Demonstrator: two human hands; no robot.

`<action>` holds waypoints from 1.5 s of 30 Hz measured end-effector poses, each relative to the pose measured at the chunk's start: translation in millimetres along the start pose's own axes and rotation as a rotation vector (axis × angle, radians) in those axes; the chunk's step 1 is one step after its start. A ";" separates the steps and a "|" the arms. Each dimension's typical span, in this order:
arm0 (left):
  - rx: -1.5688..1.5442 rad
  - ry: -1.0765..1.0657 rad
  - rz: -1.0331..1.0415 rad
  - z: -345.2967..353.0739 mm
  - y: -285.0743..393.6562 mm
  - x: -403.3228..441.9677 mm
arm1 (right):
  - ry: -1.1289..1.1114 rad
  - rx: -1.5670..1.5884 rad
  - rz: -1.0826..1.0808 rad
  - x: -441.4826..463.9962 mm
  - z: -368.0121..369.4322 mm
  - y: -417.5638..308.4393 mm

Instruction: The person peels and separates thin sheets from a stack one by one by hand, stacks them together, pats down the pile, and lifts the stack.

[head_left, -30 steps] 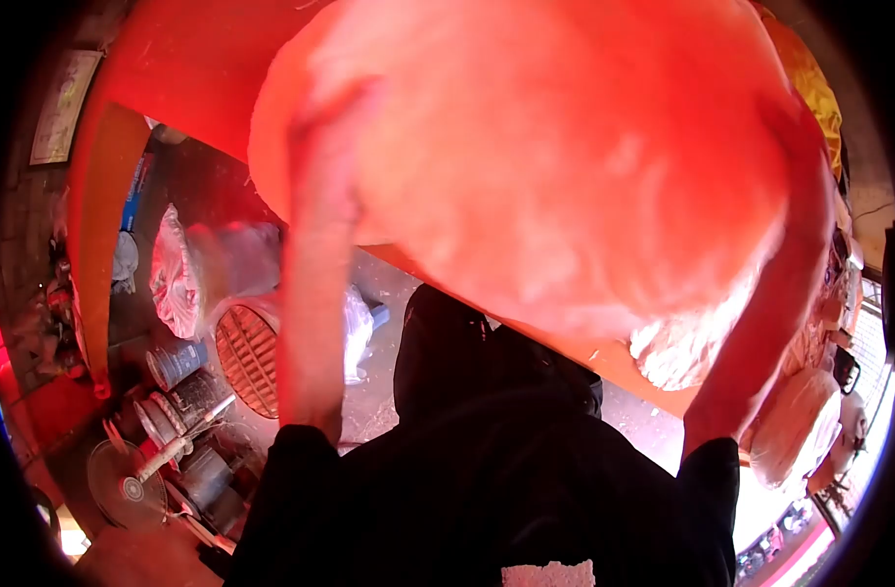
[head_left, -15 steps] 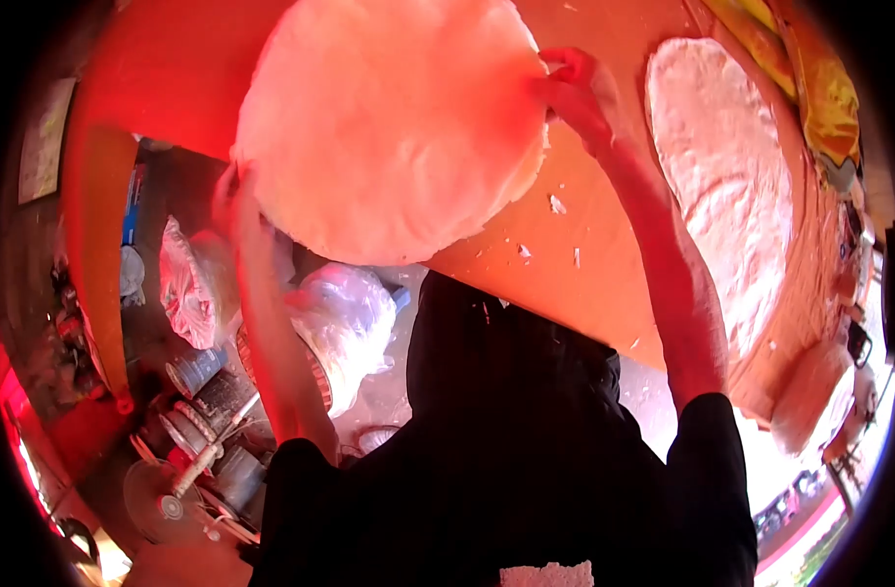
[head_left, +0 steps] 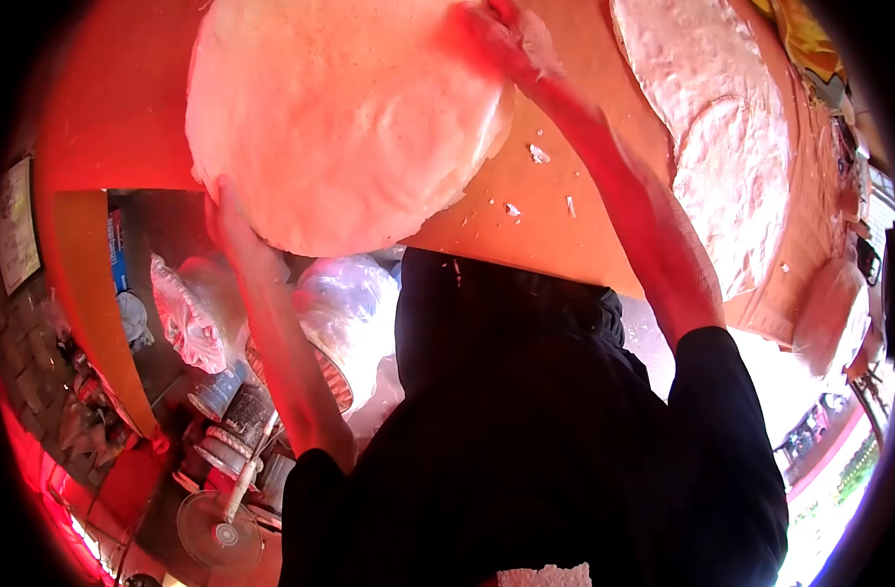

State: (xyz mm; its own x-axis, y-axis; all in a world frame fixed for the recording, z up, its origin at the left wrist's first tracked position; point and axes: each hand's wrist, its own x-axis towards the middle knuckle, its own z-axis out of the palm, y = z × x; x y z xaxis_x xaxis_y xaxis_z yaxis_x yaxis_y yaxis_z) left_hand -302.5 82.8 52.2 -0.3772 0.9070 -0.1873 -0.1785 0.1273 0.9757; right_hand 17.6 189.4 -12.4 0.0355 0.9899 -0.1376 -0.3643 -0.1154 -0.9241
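Note:
A large round, thin flatbread lies across the orange tabletop, and its near edge hangs over the table's front edge. My left hand grips its lower left rim, fingers partly hidden at the edge. My right hand is closed at its upper right rim, slightly blurred, with a pale patch near the wrist that I cannot make out. To the right of my right forearm lies a long, bumpy, pale sheet like the flatbread.
Pale crumbs dot the orange table. Below, on the left, are plastic bags, cans and a round disc-like object. Yellow cloth or plastic is at upper right, beyond the long sheet.
The flatbread and both hands have shifted up and left in view. The camera has also moved, so the table and long sheet appear displaced. Both hands stay on the rim.

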 end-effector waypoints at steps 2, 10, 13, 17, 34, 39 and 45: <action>0.034 0.000 0.041 -8.9 -6.2 5.0 | 0.027 -0.364 -0.096 6.1 4.4 7.9; 0.221 0.046 0.009 -38.3 -29.8 16.8 | 0.146 -0.987 -0.511 -34.2 -22.9 -40.8; 0.305 -0.066 0.046 -87.0 -35.9 32.1 | 0.124 -1.193 -0.579 -111.4 -58.7 -94.8; 0.047 0.416 -0.106 -59.5 -20.4 -15.6 | 0.152 -1.634 -0.055 -228.0 -169.9 -112.6; 0.185 -0.608 -0.393 165.8 -69.4 -217.7 | 0.428 -1.675 -0.228 -292.4 -310.0 -245.2; 0.009 -0.852 -0.536 252.9 -85.6 -236.4 | 0.575 -1.617 -0.614 -294.7 -233.7 -331.0; -0.468 -0.800 -0.734 337.3 -90.4 -264.6 | 0.040 -1.503 -0.247 -271.8 -223.8 -195.9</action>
State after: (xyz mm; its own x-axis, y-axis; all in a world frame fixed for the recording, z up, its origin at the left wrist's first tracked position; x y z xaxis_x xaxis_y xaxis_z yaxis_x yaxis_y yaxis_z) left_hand 120.0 -33.3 52.0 0.6013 0.6922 -0.3991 -0.4933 0.7145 0.4961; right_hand 287.6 -75.6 126.3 -0.0147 0.9964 0.0836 0.9084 0.0483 -0.4153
